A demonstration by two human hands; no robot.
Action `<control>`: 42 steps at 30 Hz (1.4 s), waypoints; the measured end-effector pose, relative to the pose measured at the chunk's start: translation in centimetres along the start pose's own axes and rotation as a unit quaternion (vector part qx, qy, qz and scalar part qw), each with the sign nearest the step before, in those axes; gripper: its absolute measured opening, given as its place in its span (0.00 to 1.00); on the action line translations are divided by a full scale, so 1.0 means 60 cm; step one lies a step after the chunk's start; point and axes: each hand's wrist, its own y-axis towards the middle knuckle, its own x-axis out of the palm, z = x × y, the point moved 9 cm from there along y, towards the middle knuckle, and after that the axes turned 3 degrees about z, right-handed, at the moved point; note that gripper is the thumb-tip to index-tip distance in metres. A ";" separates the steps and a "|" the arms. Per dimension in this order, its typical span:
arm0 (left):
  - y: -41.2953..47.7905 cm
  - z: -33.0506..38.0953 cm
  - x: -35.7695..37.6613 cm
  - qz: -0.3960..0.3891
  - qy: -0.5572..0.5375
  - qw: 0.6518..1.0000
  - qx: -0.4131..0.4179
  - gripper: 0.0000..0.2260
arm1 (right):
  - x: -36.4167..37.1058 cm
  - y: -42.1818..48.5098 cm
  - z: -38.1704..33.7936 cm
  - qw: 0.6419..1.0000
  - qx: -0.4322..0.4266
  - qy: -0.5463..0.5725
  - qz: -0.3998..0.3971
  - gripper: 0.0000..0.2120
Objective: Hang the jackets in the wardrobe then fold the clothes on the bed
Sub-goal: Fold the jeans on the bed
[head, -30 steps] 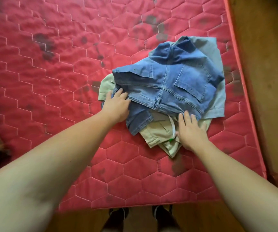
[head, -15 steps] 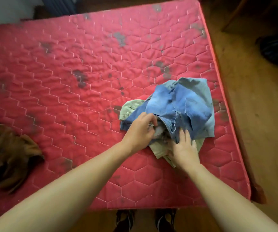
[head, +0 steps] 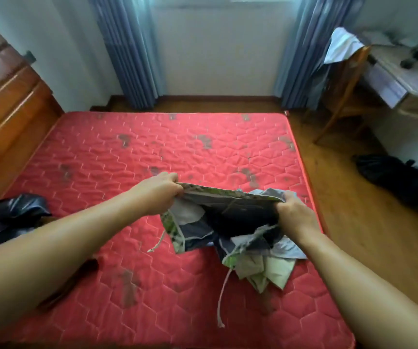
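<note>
Lifted since half a second ago: dark drawstring garment (head: 228, 217), probably shorts, now off the pile (head: 275, 269) and held above the near right part of the bed (head: 127, 152). Its waistband (head: 230, 195) runs left–right, taut between left hand (head: 158, 193) and right hand (head: 294, 219), fingers (head: 174, 181) clenched on each end. The rest hangs toward the person, with the pile directly below.

Both hands came off their flat press on the pile of clothes (head: 278, 273). The left hand (head: 161, 191) and the right hand (head: 294, 215) closed into fists on opposite ends of the waistband of a dark garment (head: 230, 215). They raised it clear of the red mattress (head: 127, 159) and stretched it between them. Its cords (head: 221, 298) hung loose below.
</note>
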 end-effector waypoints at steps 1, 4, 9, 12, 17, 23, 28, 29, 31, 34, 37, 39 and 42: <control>-0.021 -0.018 -0.019 -0.011 0.041 0.999 -0.003 0.11 | -0.032 0.000 -0.014 1.000 -0.016 -0.009 0.001 0.08; -0.071 -0.065 -0.105 0.028 0.116 0.992 -0.039 0.10 | -0.127 0.006 -0.074 0.992 -0.091 -0.087 0.030 0.09; -0.139 -0.149 -0.252 0.122 0.115 0.979 -0.112 0.06 | -0.229 0.002 -0.189 0.959 -0.209 -0.187 0.044 0.25; -0.186 -0.186 -0.287 0.121 0.085 0.982 -0.114 0.11 | -0.237 -0.006 -0.240 0.920 -0.281 -0.273 0.029 0.43; -0.261 -0.225 -0.268 0.027 0.154 0.984 -0.087 0.14 | -0.284 -0.015 -0.319 0.909 -0.293 -0.264 0.134 0.14; -0.331 -0.269 -0.265 0.022 0.261 0.964 -0.040 0.23 | -0.370 0.006 -0.351 0.958 -0.253 -0.052 0.125 0.16; -0.361 -0.268 -0.295 0.151 0.246 0.957 -0.010 0.13 | -0.419 0.017 -0.370 0.956 -0.233 0.101 0.145 0.22; -0.366 -0.266 -0.302 0.186 0.212 0.959 -0.002 0.10 | -0.426 0.016 -0.373 0.954 -0.230 0.117 0.151 0.21; -0.371 -0.270 -0.313 0.221 0.080 0.972 -0.004 0.06 | -0.442 0.014 -0.376 0.948 -0.229 0.143 0.170 0.17; -0.369 -0.291 -0.343 0.233 -0.099 0.967 -0.038 0.08 | -0.475 0.002 -0.378 0.930 -0.252 0.159 0.214 0.10; -0.375 -0.307 -0.395 0.267 -0.158 0.948 -0.066 0.02 | -0.507 -0.009 -0.383 0.917 -0.299 0.131 0.230 0.08; -0.381 -0.308 -0.421 0.276 -0.171 0.943 -0.078 0.13 | -0.522 -0.014 -0.389 0.915 -0.314 0.106 0.228 0.09; -0.383 -0.305 -0.430 0.258 -0.173 0.947 -0.088 0.20 | -0.529 -0.019 -0.401 0.916 -0.297 0.082 0.255 0.19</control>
